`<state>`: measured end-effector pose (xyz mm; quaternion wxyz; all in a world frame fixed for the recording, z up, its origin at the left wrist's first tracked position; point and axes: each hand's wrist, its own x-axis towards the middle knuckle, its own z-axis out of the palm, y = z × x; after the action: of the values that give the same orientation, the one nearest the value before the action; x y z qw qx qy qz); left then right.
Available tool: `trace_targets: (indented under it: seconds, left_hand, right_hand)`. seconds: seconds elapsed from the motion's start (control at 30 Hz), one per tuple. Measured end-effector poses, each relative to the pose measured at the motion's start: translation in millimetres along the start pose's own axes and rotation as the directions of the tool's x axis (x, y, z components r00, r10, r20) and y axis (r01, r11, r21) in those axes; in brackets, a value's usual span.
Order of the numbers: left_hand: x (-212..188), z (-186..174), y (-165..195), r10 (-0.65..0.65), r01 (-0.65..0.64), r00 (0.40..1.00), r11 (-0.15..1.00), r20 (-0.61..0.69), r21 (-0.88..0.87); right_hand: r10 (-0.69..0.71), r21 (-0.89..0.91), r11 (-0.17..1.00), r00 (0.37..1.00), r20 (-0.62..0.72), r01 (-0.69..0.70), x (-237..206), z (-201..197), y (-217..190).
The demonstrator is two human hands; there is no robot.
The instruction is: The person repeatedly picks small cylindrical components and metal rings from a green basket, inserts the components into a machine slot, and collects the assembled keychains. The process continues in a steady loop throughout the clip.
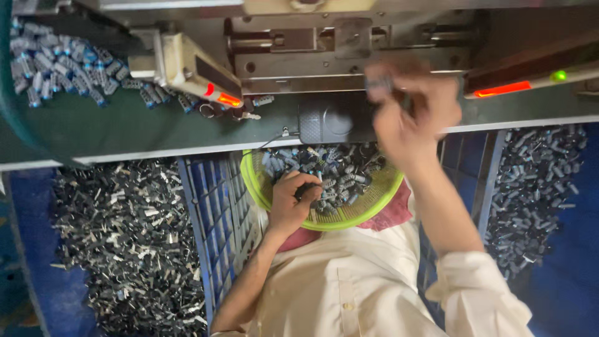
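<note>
The left hand [288, 203] is inside the green basket [262, 187], its fingers curled closed around small grey-blue parts [340, 181]. The right hand [409, 115], blurred, is raised near the machine [299, 56]; its fingers pinch one small part.

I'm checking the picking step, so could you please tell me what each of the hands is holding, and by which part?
The left hand closes on small blue-grey cylindrical parts inside the lime-green plastic basket; which part cannot be told. The right hand is too blurred to tell.

A lime-green basket [262, 181] holds grey-blue parts [340, 175], beside blue crates [215, 212] and a cream shirt [349, 281].
</note>
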<state>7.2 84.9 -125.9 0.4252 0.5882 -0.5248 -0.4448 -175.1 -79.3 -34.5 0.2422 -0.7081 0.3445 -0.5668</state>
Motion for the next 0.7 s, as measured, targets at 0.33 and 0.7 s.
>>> trace_targets:
  seconds: [0.33,0.7]
  left_hand:
    - [2,0,2,0.018,-0.017,1.000,0.999,-0.015,0.047]
    - [3,1,-2,0.070,-0.068,0.997,0.996,-0.020,0.057]
  right_hand:
    - [-0.057,-0.314,0.939,0.964,0.261,0.140,60,15,-7]
    - [-0.240,0.663,0.747,0.952,0.191,0.055,30,-38,-124]
